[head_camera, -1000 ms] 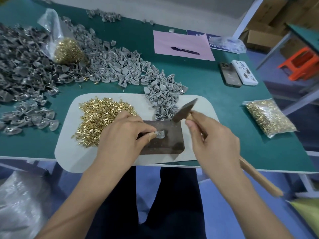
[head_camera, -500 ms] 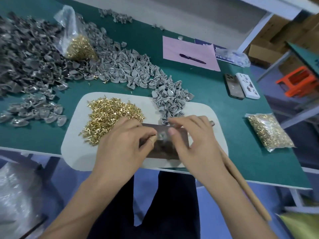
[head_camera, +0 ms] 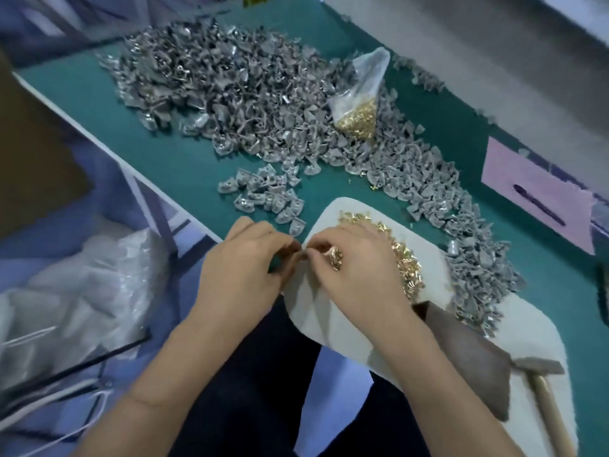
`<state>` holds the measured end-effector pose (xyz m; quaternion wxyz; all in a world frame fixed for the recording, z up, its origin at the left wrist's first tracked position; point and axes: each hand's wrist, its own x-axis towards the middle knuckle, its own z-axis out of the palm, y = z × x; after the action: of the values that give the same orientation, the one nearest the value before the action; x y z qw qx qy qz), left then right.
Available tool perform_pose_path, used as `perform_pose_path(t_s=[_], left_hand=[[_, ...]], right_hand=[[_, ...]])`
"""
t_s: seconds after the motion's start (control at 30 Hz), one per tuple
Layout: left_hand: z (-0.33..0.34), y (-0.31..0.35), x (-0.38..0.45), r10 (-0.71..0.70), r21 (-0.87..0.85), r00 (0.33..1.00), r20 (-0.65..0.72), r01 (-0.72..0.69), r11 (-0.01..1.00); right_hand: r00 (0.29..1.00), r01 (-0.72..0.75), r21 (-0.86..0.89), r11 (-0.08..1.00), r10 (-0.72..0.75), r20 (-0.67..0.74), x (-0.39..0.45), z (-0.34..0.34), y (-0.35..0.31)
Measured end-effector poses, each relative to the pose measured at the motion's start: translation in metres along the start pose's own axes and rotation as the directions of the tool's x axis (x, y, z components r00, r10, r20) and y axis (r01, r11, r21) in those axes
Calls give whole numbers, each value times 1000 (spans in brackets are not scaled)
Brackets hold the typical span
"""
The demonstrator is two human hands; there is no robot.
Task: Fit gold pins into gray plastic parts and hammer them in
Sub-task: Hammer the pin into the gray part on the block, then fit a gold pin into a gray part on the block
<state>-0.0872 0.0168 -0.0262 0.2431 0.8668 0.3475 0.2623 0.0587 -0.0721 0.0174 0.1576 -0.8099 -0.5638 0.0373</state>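
Teal workbench (head_camera: 184,153) fills most of the shot, running off toward 1 o'clock, with a huge heap of gray plastic parts (head_camera: 230,84) across the far half. A clear bag of gold pins (head_camera: 357,117) sits up in that heap around 12 o'clock from the hands, and a small separate cluster of gray parts (head_camera: 267,196) lies just past the fingertips at about 11 to 12 o'clock. At the near edge is a white mat (head_camera: 333,311), and the loose pile of gold pins (head_camera: 405,268) on it lies mostly under and just to 3 o'clock of the right hand.

The bit that matters for the next move: both hands meet at the mat's left corner, fingertips touching or nearly so, and the pin pile is right beside the right hand while the left one is a little farther off. So the right is clearly the pin feeder. The dark metal block (head_camera: 474,357) and the hammer (head_camera: 540,387) (wooden handle running off toward 5 o'clock) lie well apart at 4 to 5 o'clock, nearer the right arm, and nobody is touching them.

Left hand (head_camera: 244,272): fingers curled in, pinching something small at the tips. It's blurry, so I can't tell for sure it's a gray part.

Right hand (head_camera: 356,268): also curled, with gold pins glinting under the palm and its thumb and forefinger pinched toward the left hand's tips. My guess is it's fitting a pin before the piece goes to the block.
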Motion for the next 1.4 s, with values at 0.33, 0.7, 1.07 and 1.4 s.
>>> perform_pose_path(t_s=[0.33, 0.7, 1.07, 1.4], left_hand=[[10, -16, 49, -89, 111, 996, -30, 92, 990], [13, 49, 35, 30, -70, 983, -181, -43, 997], [100, 158, 40, 367, -229, 869, 331, -303, 925], [128, 199, 77, 328, 36, 668, 668, -469, 883]], right_hand=[[998, 3, -66, 998, 1, 57, 67, 12, 3], [976, -148, 226, 963, 180, -126, 25, -29, 61], [736, -634, 182, 751, 659, -153, -132, -81, 175], [699, -664, 246, 706, 703, -132, -161, -81, 176]])
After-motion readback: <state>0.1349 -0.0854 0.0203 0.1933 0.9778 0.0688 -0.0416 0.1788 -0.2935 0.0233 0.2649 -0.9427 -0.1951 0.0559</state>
